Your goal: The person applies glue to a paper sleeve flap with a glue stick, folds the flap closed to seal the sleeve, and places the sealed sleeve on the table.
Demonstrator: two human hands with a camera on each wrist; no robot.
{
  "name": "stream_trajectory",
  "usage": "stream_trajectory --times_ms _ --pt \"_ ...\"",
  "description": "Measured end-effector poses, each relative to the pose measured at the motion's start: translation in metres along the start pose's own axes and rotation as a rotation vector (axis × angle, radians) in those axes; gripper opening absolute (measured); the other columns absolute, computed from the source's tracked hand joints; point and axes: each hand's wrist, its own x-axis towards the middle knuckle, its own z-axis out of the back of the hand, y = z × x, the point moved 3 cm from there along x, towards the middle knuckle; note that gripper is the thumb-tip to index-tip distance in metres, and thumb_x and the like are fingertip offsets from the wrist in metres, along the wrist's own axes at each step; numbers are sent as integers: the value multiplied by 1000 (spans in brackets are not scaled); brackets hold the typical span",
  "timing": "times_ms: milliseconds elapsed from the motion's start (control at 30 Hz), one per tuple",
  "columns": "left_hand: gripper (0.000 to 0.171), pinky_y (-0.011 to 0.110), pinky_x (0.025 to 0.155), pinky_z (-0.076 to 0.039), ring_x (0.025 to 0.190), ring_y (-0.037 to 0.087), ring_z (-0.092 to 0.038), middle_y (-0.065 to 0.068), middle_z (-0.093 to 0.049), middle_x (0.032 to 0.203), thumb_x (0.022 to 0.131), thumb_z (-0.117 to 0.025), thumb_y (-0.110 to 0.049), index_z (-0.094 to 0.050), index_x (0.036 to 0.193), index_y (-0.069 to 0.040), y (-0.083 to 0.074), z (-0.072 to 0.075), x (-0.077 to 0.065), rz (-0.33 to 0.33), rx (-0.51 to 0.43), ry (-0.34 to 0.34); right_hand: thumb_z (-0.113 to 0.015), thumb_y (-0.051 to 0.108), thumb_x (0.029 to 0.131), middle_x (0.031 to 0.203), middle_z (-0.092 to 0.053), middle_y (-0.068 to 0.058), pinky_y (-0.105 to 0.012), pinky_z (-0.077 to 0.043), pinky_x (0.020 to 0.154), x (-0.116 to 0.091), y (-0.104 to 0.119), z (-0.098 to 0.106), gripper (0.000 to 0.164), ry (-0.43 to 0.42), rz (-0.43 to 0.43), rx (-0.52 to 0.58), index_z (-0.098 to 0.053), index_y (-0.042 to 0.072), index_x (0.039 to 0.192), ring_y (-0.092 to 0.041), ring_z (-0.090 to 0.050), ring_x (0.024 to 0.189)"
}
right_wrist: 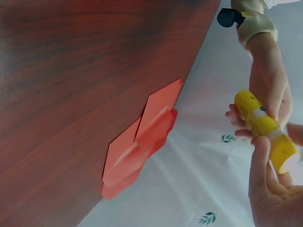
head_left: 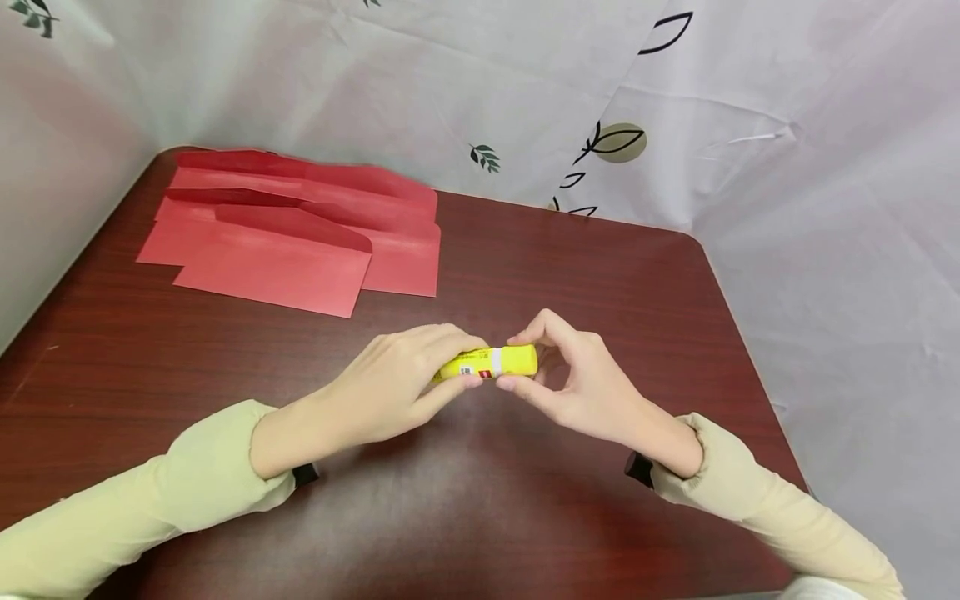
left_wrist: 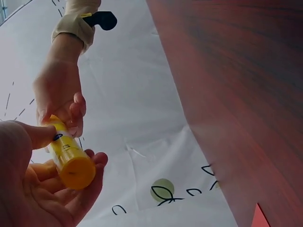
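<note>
A yellow glue stick (head_left: 480, 363) with a white band is held level above the near middle of the table. My left hand (head_left: 397, 371) grips its body, thumb below and fingers over the top. At the other end, my right hand (head_left: 577, 379) pinches the yellow cap between thumb and fingers. In the left wrist view the round base of the glue stick (left_wrist: 78, 172) faces the camera. The right wrist view shows both hands on the glue stick (right_wrist: 265, 125), and the cap looks seated on the body.
Several red envelopes (head_left: 285, 262) with raised flaps lie overlapping at the back left of the dark wooden table (head_left: 600, 283). A pale sheet with leaf prints (head_left: 480, 83) hangs around the table's back and sides.
</note>
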Motion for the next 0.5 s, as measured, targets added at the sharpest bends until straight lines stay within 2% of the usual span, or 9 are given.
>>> stream_trajectory --times_ms 133,233,333,500 --pt "29 19 56 -45 71 5 -53 -6 -67 88 86 -72 -28 -68 111 -14 1 0 2 -42 22 -26 -81 12 77 83 -70 4 -25 -56 58 3 -1 -1 26 -26 -62 52 -62 12 95 -5 -64 61" --pt "29 21 61 -48 73 8 -55 -6 -68 91 86 -72 -25 -67 112 -12 2 0 2 -68 21 -20 -82 11 75 85 -73 1 -26 -57 60 4 -3 -1 22 -65 -82 84 -68 11 92 -5 -67 63" --pt "32 25 70 -53 80 12 -60 -2 -70 98 86 -72 -22 -65 115 -9 4 -1 1 -88 23 -3 -82 9 74 88 -75 -3 -24 -57 59 3 -5 -2 21 -90 -51 81 -70 10 91 -5 -70 68" --pt "39 30 78 -56 90 16 -65 3 -71 107 85 -72 -21 -64 119 -5 6 -1 -4 -92 15 17 -83 8 73 91 -75 -3 -21 -56 61 0 -4 -4 23 -81 34 50 -71 9 93 -2 -70 70"
